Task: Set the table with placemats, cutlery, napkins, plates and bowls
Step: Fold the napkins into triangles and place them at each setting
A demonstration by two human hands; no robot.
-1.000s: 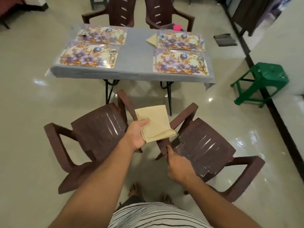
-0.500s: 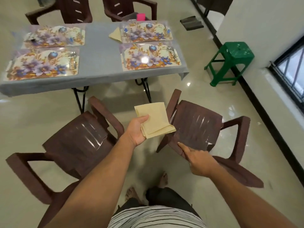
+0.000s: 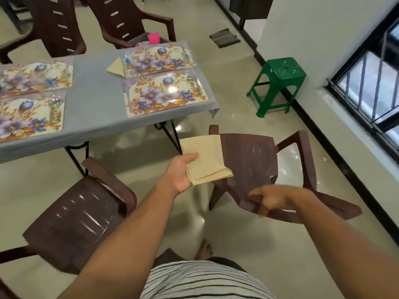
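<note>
Holding folded yellow napkins in front of the near table edge, the left hand pinches them thumb on top. Being soft and light, they seem best gripped at the fold. The right hand is blurred; its grasp is unclear.

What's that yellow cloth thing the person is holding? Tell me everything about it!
It is a stack of napkins, pale yellow and soft like cloth or thick paper, folded into squares. A few layers show at the lower edge, so it seems to be more than one. The left hand holds it by one side, thumb on top, roughly flat in the air above the floor, in front of a brown chair. Nothing else touches it.
</note>
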